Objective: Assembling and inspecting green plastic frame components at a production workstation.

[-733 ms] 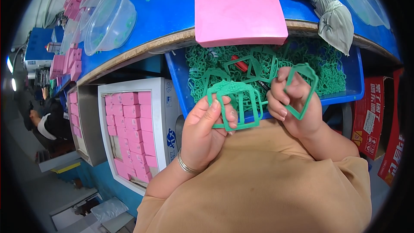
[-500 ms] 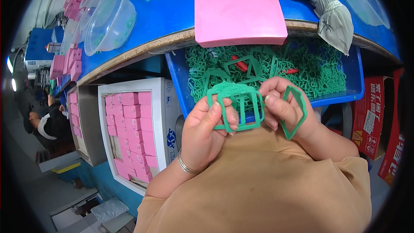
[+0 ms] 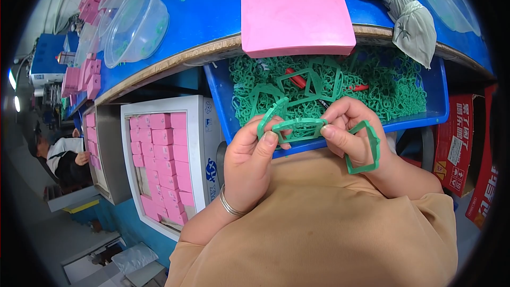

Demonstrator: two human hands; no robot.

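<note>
My left hand [image 3: 252,151] is closed on thin green rectangular frames, fingers and thumb pinching their left side. One green frame [image 3: 274,111] stands steeply tilted at those fingers; another green frame [image 3: 300,121] lies nearly flat, stretching across to my right hand [image 3: 353,133]. My right thumb and fingers pinch its right corner. A further green frame [image 3: 376,151] hangs around my right hand, near the palm. Beneath and beyond both hands is a blue bin [image 3: 219,98] of tangled green scraps [image 3: 393,95], with several loose frames and red-handled tools [image 3: 295,78] on top.
A pink block [image 3: 297,10] overhangs the blue table's edge, beside a tied grey cloth bag [image 3: 411,26]. Clear plastic tubs [image 3: 135,26] stand at left. A white box [image 3: 199,154] holds pink blocks. Red cartons [image 3: 459,143] are at right; a co-worker [image 3: 66,162] sits far left.
The frames between my hands have tipped from facing me to nearly edge-on and spread apart at the left. The frame on my right hand has turned slightly. The co-worker has shifted, showing a hand.
</note>
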